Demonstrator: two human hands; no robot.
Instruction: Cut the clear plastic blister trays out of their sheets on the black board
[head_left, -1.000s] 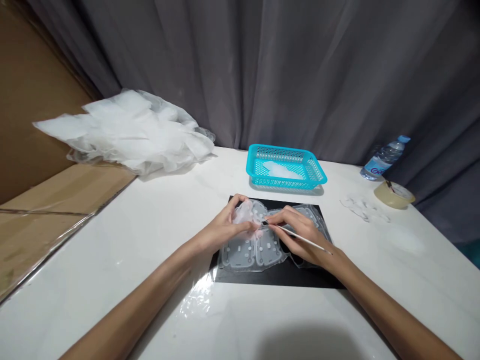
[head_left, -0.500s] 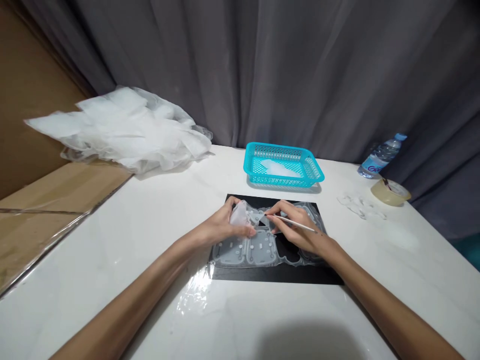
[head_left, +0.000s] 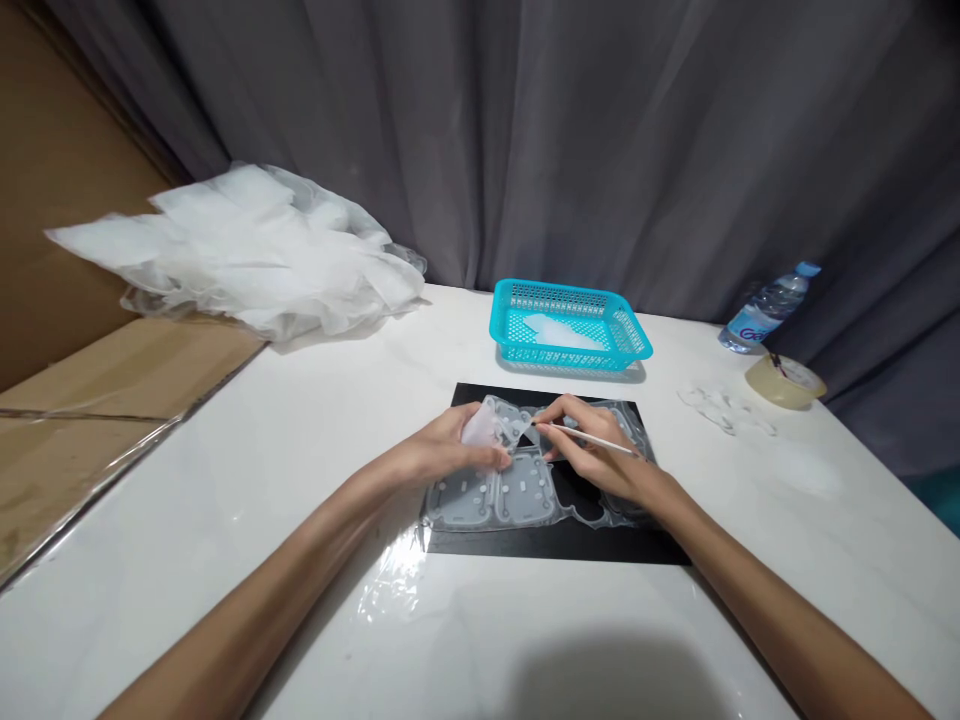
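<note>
My left hand (head_left: 459,442) is closed on a lifted corner of a clear, soft-looking moulded plastic sheet (head_left: 459,500), which has rounded rectangular panels and small round and slotted marks. The sheet lies over a black mat (head_left: 487,543), and dark gaps show through its cut-outs. In the fingers of my right hand (head_left: 589,445) is a thin white stick-like tool (head_left: 596,438), held like a pen. Its dark tip is at the raised film between my hands; whether it is a blade or a brush I cannot tell. Part of the sheet is hidden under my right hand.
Behind the mat stands a turquoise basket (head_left: 630,352) with a white piece in it. A heap of white translucent sheets (head_left: 285,255) lies back left, beside cardboard (head_left: 120,385). A water bottle (head_left: 765,312), a tape roll (head_left: 784,385) and white scraps (head_left: 724,408) are on the right.
The view has shifted slightly. Both hands stay in nearly the same place, still holding the sheet and the thin tool; the lifted film between them has moved a little.
</note>
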